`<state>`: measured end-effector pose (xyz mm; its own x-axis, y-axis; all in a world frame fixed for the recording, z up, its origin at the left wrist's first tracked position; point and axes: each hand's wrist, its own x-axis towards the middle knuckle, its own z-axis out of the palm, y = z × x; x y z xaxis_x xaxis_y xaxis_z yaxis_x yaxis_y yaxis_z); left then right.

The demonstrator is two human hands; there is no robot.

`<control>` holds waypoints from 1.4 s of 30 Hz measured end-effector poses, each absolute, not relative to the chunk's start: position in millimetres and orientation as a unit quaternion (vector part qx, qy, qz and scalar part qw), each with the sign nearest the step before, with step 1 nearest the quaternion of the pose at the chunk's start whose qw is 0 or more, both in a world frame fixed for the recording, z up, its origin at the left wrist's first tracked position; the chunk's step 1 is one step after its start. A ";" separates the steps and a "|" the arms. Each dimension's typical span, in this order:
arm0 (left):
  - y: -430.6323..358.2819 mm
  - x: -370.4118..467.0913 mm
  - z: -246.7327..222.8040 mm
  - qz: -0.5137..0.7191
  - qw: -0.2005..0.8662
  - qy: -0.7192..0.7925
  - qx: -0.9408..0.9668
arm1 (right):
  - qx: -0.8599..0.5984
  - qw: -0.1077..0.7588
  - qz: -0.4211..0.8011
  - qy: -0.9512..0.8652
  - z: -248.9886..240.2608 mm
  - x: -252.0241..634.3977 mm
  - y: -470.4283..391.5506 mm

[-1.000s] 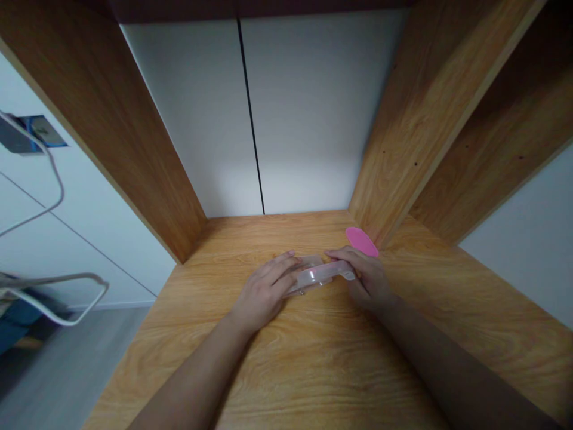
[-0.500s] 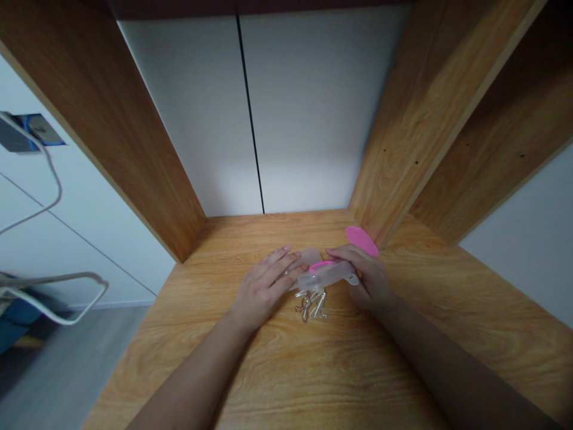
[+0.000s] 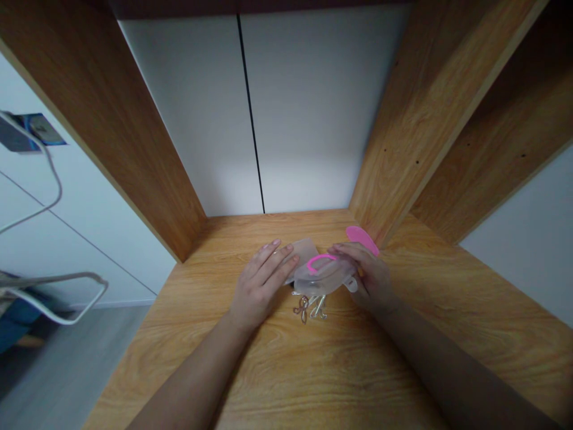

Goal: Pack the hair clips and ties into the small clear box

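Observation:
My right hand is closed around the right end of a translucent plastic container with a pink curved strip along its top. The container is held tilted just above the wooden surface. My left hand lies with fingers stretched out, their tips over the left edge of a flat, translucent whitish piece behind the container. Just in front of the container lies a small heap of metal clips, silver and copper-coloured, partly hidden by it. A flat pink oval piece sits behind my right hand.
The wooden tabletop runs to a white back wall between two upright wooden panels, left and right. Off to the left hang white cables beside the table, near a grey-blue box on the wall.
The container has tilted so that more of its broad face shows. My left fingers have shifted slightly left and away from it, uncovering more of the flat translucent piece.

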<state>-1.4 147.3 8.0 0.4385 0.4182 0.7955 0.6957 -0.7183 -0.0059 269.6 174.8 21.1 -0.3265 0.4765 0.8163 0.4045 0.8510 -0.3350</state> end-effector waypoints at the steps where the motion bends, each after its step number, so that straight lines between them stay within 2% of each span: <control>1: 148.6 -1.1 7.0 -0.411 0.156 -0.339 -0.832 | -0.282 0.526 0.043 -0.801 18.9 269.4 174.9; 7: 152.9 1.8 1.3 -0.397 0.040 -0.310 -0.863 | -0.352 0.616 0.110 -0.696 7.6 264.5 178.7; 10: 151.6 2.9 1.2 -0.396 0.035 -0.271 -0.877 | -0.350 0.661 0.092 -0.658 13.0 260.4 179.9; 12: 150.0 3.3 2.6 -0.386 0.047 -0.262 -0.883 | -0.360 0.656 0.072 -0.659 19.2 259.3 179.7; 16: 148.1 3.0 3.7 -0.369 0.032 -0.305 -0.877 | -0.397 0.568 0.074 -0.717 25.1 260.3 181.7; 21: 152.1 1.6 0.4 -0.467 -0.037 -0.443 -0.764 | -0.436 0.511 0.101 -0.734 15.2 261.9 191.2; 27: 162.4 -4.1 -3.8 -0.523 -0.095 -0.552 -0.642 | -0.305 0.336 0.133 -0.881 15.7 262.0 185.8; 31: 167.8 -7.5 -12.5 -0.518 -0.115 -0.577 -0.620 | -0.296 0.257 0.149 -0.908 19.5 257.2 178.1; 36: 167.1 -6.0 -13.2 -0.508 -0.115 -0.563 -0.642 | -0.286 0.218 0.167 -0.918 20.4 255.4 177.9; 42: 166.4 -4.4 -11.1 -0.514 -0.113 -0.532 -0.664 | -0.265 0.229 0.178 -0.919 22.2 258.6 179.0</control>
